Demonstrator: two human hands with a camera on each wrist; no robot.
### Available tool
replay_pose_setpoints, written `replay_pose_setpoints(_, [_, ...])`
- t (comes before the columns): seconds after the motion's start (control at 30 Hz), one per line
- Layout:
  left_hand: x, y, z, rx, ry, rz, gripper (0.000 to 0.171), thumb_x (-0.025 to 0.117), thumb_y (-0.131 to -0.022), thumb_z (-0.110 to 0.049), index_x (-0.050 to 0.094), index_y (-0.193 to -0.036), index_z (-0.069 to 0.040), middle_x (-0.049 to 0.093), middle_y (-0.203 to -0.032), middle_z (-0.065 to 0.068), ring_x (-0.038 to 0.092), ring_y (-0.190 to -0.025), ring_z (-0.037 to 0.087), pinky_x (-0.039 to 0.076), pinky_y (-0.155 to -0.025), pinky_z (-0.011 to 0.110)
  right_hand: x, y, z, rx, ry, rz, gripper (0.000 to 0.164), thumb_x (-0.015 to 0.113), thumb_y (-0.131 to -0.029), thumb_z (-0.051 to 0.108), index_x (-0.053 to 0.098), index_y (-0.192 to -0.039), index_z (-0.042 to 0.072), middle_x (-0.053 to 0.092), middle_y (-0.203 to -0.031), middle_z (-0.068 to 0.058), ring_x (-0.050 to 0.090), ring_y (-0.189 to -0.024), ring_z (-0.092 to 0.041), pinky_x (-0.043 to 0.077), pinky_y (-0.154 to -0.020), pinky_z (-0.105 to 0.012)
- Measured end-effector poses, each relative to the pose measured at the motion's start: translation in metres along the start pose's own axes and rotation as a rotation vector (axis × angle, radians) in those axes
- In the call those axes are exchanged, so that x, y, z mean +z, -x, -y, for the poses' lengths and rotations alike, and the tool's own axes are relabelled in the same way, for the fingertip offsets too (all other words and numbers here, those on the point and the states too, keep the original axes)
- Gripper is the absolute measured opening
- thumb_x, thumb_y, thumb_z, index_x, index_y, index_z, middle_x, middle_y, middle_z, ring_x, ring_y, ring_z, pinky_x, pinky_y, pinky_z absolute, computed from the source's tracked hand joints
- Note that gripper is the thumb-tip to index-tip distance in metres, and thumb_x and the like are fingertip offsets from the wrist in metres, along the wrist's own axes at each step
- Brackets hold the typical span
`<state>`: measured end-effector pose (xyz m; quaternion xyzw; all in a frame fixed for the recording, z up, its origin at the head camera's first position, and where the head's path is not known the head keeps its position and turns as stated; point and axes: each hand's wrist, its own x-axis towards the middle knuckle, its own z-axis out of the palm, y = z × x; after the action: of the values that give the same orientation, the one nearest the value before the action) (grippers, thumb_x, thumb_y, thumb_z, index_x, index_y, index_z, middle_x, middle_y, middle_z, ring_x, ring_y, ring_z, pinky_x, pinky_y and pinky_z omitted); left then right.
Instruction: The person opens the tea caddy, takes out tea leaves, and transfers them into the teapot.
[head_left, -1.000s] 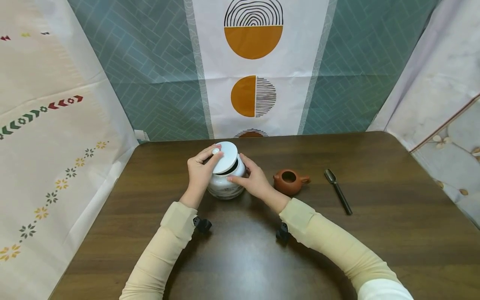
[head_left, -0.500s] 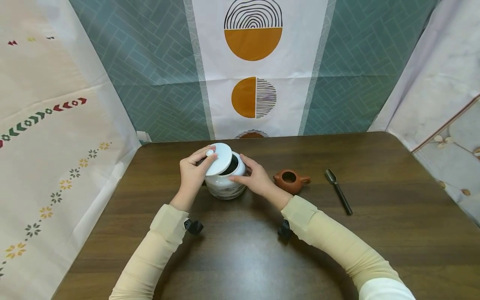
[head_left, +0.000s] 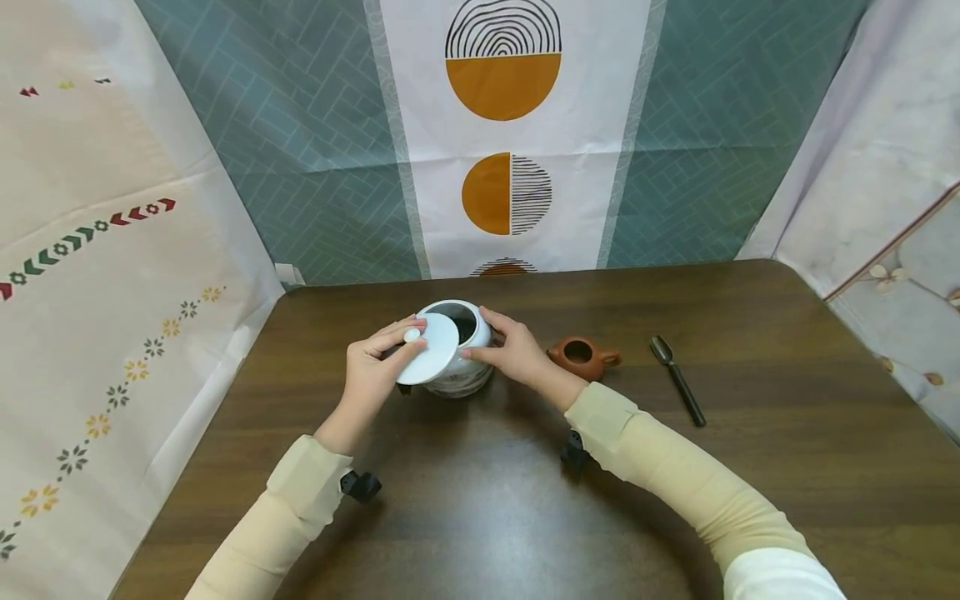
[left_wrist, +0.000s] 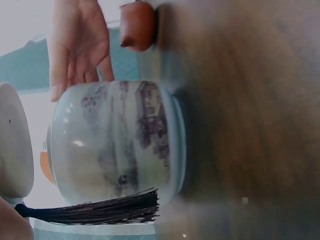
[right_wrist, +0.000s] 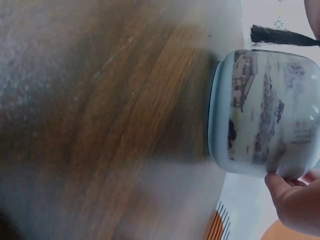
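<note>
My left hand [head_left: 371, 364] pinches a white lid [head_left: 439, 354] by its knob. The lid is off the mouth of a white porcelain jar [head_left: 457, 385], tilted in front of the jar's left side. A black tassel [left_wrist: 100, 212] hangs beside the lid in the left wrist view. Painted dark scenery covers the jar's wall [right_wrist: 267, 107], and its round mouth shows a dark inside; any contents cannot be made out. My right hand [head_left: 519, 354] holds the jar's right side, thumb in front and fingers toward the back. The jar stands upright on the table.
Right of the jar sits a small brown clay teapot [head_left: 592, 363] with an uncovered opening, close to my right wrist. Farther right lies a dark scoop [head_left: 679, 382] with a long handle. The wooden table [head_left: 480, 508] ends at hanging cloths behind and at both sides.
My left hand has drawn the lid leftward off the jar's mouth and then lowered it toward me, uncovering the opening. My right hand stays on the jar, which has hardly moved.
</note>
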<state>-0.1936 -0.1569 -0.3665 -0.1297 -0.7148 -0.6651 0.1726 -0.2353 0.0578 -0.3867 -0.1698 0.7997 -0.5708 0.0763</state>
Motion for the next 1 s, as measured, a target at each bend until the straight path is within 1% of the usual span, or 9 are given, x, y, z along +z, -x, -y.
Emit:
replay_pose_setpoints(0.23, [-0.014,0.017,0.001,-0.026,-0.061,0.063,0.021,0.077,-0.075,0.002,0.075,-0.096,0.000,0.073,-0.102,0.011,0.063,-0.110,0.008,0.039,-0.106,0.024,0.000,-0.002,-0.001,-0.006,0.016,-0.011,0.081,0.075,-0.082,0.015,0.030,-0.148,0.003,0.028,-0.154,-0.014,0.038,-0.136,-0.028,0.040,-0.106,-0.039])
replay_pose_setpoints(0.3, [-0.021,0.021,0.001,-0.027,-0.069,0.072,0.021,0.076,-0.076,0.002,0.075,-0.097,0.001,0.073,-0.102,0.010,0.062,-0.110,0.007,0.041,-0.103,0.023,0.000,-0.003,-0.001,-0.004,0.015,-0.013,0.081,0.076,-0.082,0.015,0.030,-0.148,0.003,0.028,-0.154,-0.014,0.038,-0.136,-0.028,0.039,-0.106,-0.039])
replay_pose_setpoints(0.4, [-0.031,0.027,0.002,-0.013,-0.088,0.096,0.022,0.075,-0.076,0.004,0.073,-0.098,0.005,0.073,-0.103,0.007,0.062,-0.111,0.007,0.045,-0.096,0.019,-0.001,-0.003,-0.001,0.000,0.014,-0.011,0.081,0.076,-0.082,0.016,0.031,-0.148,0.004,0.028,-0.154,-0.013,0.038,-0.136,-0.028,0.038,-0.107,-0.038])
replay_pose_setpoints(0.5, [-0.040,0.033,0.002,0.002,-0.120,0.126,0.023,0.075,-0.075,0.006,0.071,-0.098,0.009,0.073,-0.103,0.005,0.061,-0.110,0.005,0.046,-0.092,0.015,-0.002,-0.002,0.000,0.006,0.014,-0.007,0.081,0.076,-0.082,0.017,0.031,-0.148,0.006,0.028,-0.155,-0.012,0.038,-0.137,-0.027,0.038,-0.107,-0.038])
replay_pose_setpoints(0.57, [-0.044,0.036,0.002,-0.012,-0.146,0.145,0.024,0.076,-0.075,0.005,0.071,-0.097,0.010,0.073,-0.103,0.004,0.061,-0.110,0.003,0.046,-0.091,0.014,-0.002,-0.002,0.001,0.013,0.012,-0.006,0.081,0.076,-0.082,0.018,0.031,-0.148,0.007,0.028,-0.155,-0.011,0.038,-0.137,-0.027,0.038,-0.107,-0.038])
replay_pose_setpoints(0.63, [-0.047,0.040,0.003,-0.047,-0.169,0.166,0.025,0.078,-0.074,0.002,0.072,-0.098,0.008,0.073,-0.105,0.006,0.061,-0.109,0.001,0.045,-0.092,0.014,-0.001,-0.001,0.002,0.017,0.009,-0.007,0.081,0.076,-0.082,0.017,0.031,-0.148,0.007,0.028,-0.155,-0.011,0.038,-0.136,-0.027,0.038,-0.107,-0.038])
replay_pose_setpoints(0.8, [-0.046,0.048,0.010,-0.155,-0.198,0.212,0.027,0.080,-0.074,-0.005,0.074,-0.099,0.002,0.070,-0.108,0.015,0.061,-0.108,-0.002,0.044,-0.092,0.013,0.000,-0.002,0.002,0.008,0.012,-0.008,0.080,0.075,-0.082,0.016,0.031,-0.148,0.005,0.029,-0.154,-0.013,0.039,-0.135,-0.028,0.038,-0.107,-0.037])
replay_pose_setpoints(0.9, [-0.041,0.051,0.016,-0.177,-0.188,0.257,0.028,0.081,-0.073,-0.006,0.074,-0.099,0.002,0.070,-0.106,0.018,0.061,-0.108,-0.001,0.044,-0.092,0.013,0.000,-0.002,0.002,0.007,0.010,-0.012,0.080,0.075,-0.082,0.016,0.032,-0.148,0.005,0.029,-0.154,-0.013,0.040,-0.135,-0.027,0.039,-0.107,-0.036])
replay_pose_setpoints(1.0, [-0.034,0.053,0.021,-0.185,-0.182,0.313,0.027,0.081,-0.073,-0.007,0.075,-0.098,0.001,0.071,-0.104,0.016,0.062,-0.108,0.001,0.045,-0.091,0.014,0.000,-0.002,0.003,0.004,0.008,-0.012,0.080,0.075,-0.082,0.015,0.031,-0.148,0.004,0.029,-0.154,-0.013,0.040,-0.135,-0.028,0.039,-0.106,-0.037])
